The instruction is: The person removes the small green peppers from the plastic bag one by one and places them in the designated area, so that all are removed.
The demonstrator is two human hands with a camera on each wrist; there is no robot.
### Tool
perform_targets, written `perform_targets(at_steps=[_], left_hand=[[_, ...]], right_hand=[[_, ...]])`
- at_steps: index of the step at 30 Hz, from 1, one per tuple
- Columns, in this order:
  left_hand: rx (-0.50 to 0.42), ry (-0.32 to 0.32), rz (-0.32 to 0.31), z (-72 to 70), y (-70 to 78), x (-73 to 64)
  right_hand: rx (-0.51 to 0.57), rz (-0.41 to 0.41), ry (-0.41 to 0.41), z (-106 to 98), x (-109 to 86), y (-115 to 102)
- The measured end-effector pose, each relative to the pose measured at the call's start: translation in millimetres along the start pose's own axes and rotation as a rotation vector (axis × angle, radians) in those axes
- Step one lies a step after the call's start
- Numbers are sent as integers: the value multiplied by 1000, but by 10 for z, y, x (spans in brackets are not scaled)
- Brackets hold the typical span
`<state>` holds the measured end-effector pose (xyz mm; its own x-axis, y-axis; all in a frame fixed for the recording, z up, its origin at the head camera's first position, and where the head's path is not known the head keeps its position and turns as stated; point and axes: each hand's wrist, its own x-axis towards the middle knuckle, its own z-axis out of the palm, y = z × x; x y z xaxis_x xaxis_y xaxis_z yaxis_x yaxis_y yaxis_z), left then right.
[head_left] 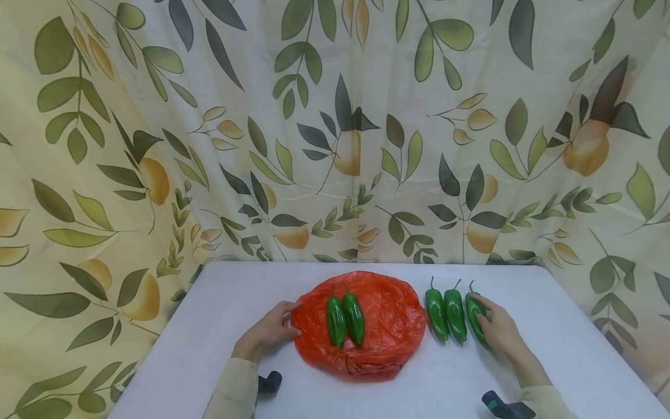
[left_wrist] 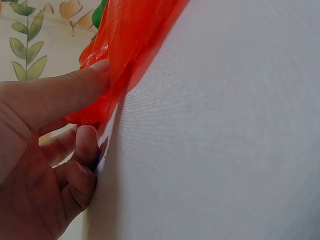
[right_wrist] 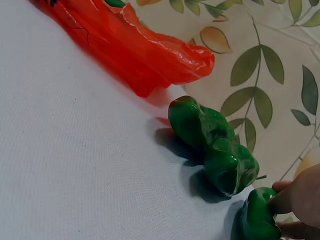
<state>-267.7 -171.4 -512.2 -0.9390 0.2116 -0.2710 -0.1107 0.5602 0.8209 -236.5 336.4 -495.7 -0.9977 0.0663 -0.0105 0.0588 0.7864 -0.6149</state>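
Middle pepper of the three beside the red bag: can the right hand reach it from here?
Probably yes: the middle pepper lies uncovered nearby, though the rightmost pepper, which the right hand touches, lies between.

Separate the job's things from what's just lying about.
In the job: red bag, touched by the left hand; two green peppers on it; three green peppers beside it, the rightmost touched by the right hand.

Just there: patterned curtain; white table.

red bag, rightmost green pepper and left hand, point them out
Red bag (head_left: 392,320), head view: bare area right of its middle.
Rightmost green pepper (head_left: 473,314), head view: side of its body.
Left hand (head_left: 268,331), head view: back of the hand.
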Motion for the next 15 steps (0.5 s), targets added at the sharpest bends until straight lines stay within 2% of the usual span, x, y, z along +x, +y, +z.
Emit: perform_targets(at_steps=[7,15], left_hand=[[14,6,-4,4,-12,14],[22,10,-22,-14,23,15]], right_hand=[[8,49,-31,-28,10,-22],[-20,-11,14,2,11,-4]])
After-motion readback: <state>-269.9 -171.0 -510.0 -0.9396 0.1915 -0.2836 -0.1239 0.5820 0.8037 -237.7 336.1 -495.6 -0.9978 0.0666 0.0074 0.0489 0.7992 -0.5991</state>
